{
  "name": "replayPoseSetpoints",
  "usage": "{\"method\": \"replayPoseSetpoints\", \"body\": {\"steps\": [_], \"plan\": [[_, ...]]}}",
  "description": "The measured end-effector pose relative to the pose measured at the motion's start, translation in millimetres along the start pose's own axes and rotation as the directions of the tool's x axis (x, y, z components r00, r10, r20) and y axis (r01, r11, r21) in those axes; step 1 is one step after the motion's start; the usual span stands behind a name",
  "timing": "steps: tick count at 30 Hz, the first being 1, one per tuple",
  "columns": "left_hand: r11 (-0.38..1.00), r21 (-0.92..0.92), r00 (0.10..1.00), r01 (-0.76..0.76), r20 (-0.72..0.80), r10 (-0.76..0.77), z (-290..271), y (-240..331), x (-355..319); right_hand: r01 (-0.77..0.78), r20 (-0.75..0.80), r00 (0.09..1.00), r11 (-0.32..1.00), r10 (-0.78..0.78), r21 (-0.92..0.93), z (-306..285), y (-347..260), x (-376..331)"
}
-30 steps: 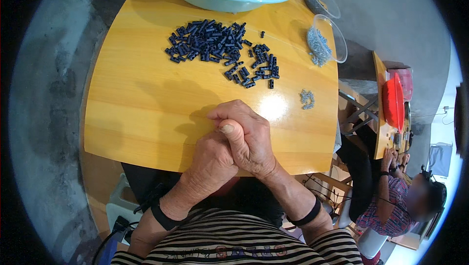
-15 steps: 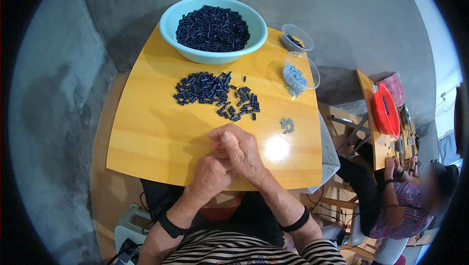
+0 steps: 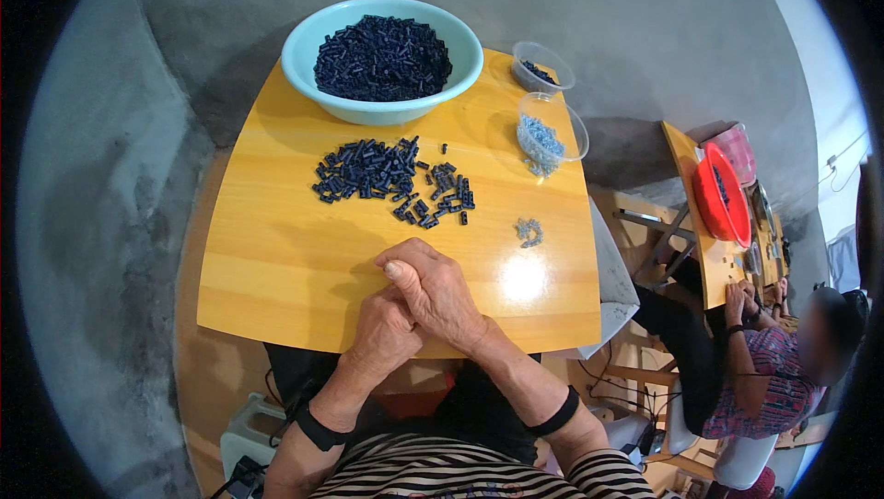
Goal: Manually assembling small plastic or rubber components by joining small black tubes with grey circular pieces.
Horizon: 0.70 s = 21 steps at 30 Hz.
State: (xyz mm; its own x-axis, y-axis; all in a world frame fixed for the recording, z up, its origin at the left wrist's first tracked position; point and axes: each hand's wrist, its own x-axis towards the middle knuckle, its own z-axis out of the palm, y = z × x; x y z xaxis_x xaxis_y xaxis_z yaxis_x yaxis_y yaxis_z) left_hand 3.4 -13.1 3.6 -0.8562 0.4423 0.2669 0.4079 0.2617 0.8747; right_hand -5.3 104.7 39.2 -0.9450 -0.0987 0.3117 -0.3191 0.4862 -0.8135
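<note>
My left hand [image 3: 385,326] and my right hand [image 3: 440,295] are folded together over the table's near edge. The right lies over the left's fingers, its thumb on top. Both are closed, and whatever may be between the palms is hidden. Just beyond them lies a pile of small black plastic pieces [image 3: 366,170], with several looser ones [image 3: 442,195] at its right side. A little heap of tiny clear pieces [image 3: 529,232] sits to the right of my hands, touched by neither.
A light-blue basin [image 3: 293,62] full of black pieces stands at the far side of the wooden table [image 3: 267,269]. Right of it are a clear tub [image 3: 564,71] with black pieces and a tilted clear tub [image 3: 580,135] spilling pale-blue bits. Another person [image 3: 764,370] works at a table with a red basin [image 3: 718,200].
The view has shifted a little, so the table and its contents appear slightly further left. My hands stay folded together, and the piles look the same.
</note>
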Motion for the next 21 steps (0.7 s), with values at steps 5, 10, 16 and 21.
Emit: {"method": "replayPoseSetpoints", "body": {"steps": [5, 10, 16, 21], "plan": [[0.995, 0.089, 0.999, -0.040, -0.009, 0.041, -2.7, 5.6, 2.7, -0.044, 0.072, 0.996, 0.998, 0.047, -0.037, -4.2, 1.2, 3.7], [0.998, 0.044, 0.999, -0.035, 0.000, 0.035, 3.6, -6.5, -2.9, -0.057, 0.094, 0.994, 0.998, 0.058, -0.023, -1.1, -4.8, 2.7], [1.000, 0.013, 1.000, -0.019, -0.022, 0.019, 2.4, -2.7, -2.5, -0.063, 0.034, 0.998, 0.997, 0.061, 0.037, 3.0, 3.8, -0.1], [0.999, -0.040, 0.999, -0.008, -0.036, 0.007, 1.0, -3.5, -0.7, -0.025, 0.068, 0.998, 0.993, 0.017, 0.118, 4.7, 4.0, 2.2]]}}
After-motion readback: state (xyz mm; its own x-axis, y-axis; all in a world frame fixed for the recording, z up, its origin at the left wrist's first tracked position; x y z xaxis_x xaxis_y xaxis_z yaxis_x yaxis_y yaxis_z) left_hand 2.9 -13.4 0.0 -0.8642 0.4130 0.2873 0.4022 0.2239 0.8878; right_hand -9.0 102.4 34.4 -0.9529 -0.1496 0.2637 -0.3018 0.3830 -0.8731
